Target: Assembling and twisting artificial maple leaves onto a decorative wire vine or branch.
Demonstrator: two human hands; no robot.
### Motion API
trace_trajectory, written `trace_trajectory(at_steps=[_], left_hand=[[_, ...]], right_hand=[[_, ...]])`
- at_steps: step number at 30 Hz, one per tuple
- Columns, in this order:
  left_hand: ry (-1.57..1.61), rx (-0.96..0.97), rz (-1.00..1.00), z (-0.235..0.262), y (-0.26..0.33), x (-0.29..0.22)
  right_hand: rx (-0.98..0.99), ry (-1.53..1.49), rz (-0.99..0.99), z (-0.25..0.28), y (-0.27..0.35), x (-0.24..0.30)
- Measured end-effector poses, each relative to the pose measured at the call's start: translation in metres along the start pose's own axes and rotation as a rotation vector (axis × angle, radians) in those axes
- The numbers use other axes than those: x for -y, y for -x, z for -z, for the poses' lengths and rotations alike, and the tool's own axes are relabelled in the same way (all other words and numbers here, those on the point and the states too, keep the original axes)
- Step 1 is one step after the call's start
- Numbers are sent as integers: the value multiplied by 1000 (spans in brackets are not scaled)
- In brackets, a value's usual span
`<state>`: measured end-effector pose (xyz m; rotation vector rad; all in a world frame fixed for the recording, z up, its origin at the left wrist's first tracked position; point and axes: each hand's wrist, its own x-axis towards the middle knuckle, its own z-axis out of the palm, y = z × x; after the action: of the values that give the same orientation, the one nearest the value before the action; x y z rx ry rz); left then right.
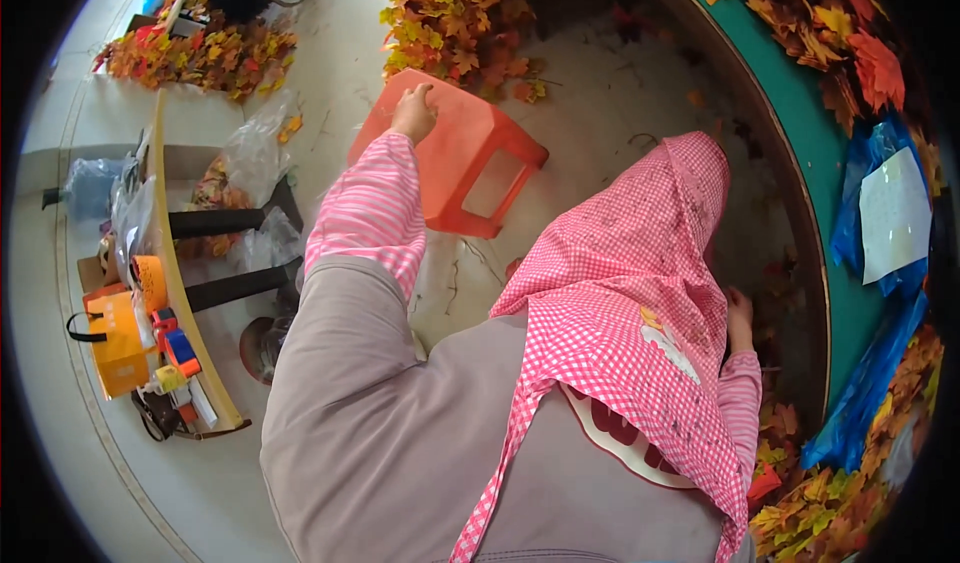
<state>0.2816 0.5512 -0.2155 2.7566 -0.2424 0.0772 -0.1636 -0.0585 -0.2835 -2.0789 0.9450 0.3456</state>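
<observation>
Two hands are busy: my left hand (413, 113) lies on the orange stool (455, 158) on the floor, fingers bent over its top, and my right hand (740, 320), whose grasp I cannot tell, is near the leaves (800, 483). If I lean too much, the stool may tip.

stool (455, 158) at twelve o'clock on the floor (600, 93), leaves (455, 18) behind it, bench (180, 293) at nine o'clock.

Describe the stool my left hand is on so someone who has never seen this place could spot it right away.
Start at the pale floor ahead, between the heaps of autumn leaves. The plastic stool lies tipped there, under the left hand. It is the only plain orange, boxy thing with open cut-out sides.
</observation>
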Motion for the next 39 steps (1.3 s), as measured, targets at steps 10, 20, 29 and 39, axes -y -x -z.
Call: trace_trajectory(at_steps=[10,20,29,39], left_hand=[[77,-208,-289,-1,-85,-62],[-302,262,131,-14,-13,-74],[-294,83,112,-25,24,-31],[974,426,-163,21,67,-259]], right_hand=[[111,-382,-123,-25,-25,-71],[119,-217,-46,-14,-4,-43],[-160,-200,-123,10,9,22],[20,-780,-52,86,103,89]])
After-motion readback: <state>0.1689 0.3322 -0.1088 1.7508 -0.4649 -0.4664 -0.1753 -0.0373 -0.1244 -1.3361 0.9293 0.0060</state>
